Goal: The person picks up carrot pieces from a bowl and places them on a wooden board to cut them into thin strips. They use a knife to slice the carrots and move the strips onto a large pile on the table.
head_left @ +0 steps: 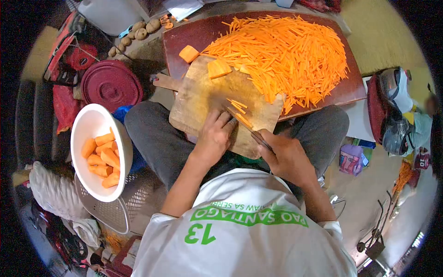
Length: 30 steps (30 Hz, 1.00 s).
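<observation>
My right hand (284,154) is closed around the handle of a knife (251,130), its blade angled up and left over the wooden cutting board (189,99). Just left of the blade, my left hand (214,136) rests on the board with curled fingers; whatever lies under them is hidden. A few freshly cut carrot sticks (237,105) lie beside the blade. Toward the board's far edge sits a carrot chunk (218,69), and another carrot block (188,54) is just beyond it. A large heap of carrot sticks (290,55) covers much of the dark red tabletop (191,34).
At left stands a white bowl (78,138) with several peeled carrots (110,157). Beneath it is a perforated grey basket (134,196). A maroon lid (112,85) and several potatoes (140,33) lie farther back. Bags (392,106) are on the right.
</observation>
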### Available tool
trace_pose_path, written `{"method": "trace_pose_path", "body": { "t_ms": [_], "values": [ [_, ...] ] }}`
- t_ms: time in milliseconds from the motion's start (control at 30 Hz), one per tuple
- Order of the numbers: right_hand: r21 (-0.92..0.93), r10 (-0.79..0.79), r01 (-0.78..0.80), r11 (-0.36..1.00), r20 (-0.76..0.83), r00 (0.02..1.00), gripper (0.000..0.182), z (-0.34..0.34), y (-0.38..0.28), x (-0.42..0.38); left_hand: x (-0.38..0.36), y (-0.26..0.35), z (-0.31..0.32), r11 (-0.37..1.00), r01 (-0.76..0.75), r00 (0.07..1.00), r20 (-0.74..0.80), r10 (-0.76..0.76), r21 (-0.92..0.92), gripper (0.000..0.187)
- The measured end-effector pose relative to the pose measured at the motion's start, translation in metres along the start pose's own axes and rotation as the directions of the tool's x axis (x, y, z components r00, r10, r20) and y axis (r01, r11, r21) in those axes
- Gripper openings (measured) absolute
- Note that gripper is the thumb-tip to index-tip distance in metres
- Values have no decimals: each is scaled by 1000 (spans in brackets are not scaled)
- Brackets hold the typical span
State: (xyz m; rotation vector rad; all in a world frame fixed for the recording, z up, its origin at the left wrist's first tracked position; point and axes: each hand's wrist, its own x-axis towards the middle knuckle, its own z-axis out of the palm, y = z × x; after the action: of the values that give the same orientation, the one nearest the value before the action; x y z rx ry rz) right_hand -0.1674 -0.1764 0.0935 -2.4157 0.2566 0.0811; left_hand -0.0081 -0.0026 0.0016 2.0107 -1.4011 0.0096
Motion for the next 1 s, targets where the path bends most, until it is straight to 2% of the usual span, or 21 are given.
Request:
{"method": "trace_pose_path", "body": {
  "t_ms": [133,233,333,433,533,633,733,833,933,1000],
  "values": [
    [-61,23,-24,998,-12,1000,24,11,-3,21,0,1,1,1000,27,1000,7,-27,15,51],
    [14,-15,14,1000,27,1000,32,7,-2,30,2,4,-4,999,44,999,23,-44,19,49],
    [-34,43,-42,999,40,998,24,-1,-4,8,0,2,-2,1000,20,1000,-7,-20,20,47],
    [-31,37,-35,999,54,998,23,0,-4,-2,1,2,-2,1000,4,999,-42,-3,13,46],
    [-39,46,-45,998,18,999,23,15,-5,17,2,0,0,1000,-16,999,-44,16,21,45],
    [43,-87,92,995,-117,989,22,18,-3,24,1,3,-3,998,-3,999,-32,5,58,42],
    [44,38,-40,998,43,998,24,4,-8,11,1,5,-3,999,4,999,-36,-2,51,41],
    [64,11,-11,998,11,1000,26,-1,-9,-3,-2,-1,3,999,-6,998,-67,8,41,41],
    [51,57,-58,997,17,998,27,15,-5,15,1,2,1,999,-13,998,-60,15,35,40],
    [32,-28,29,999,-37,999,26,18,1,24,1,5,-2,999,2,1000,-29,-1,44,37]
  ]
}}
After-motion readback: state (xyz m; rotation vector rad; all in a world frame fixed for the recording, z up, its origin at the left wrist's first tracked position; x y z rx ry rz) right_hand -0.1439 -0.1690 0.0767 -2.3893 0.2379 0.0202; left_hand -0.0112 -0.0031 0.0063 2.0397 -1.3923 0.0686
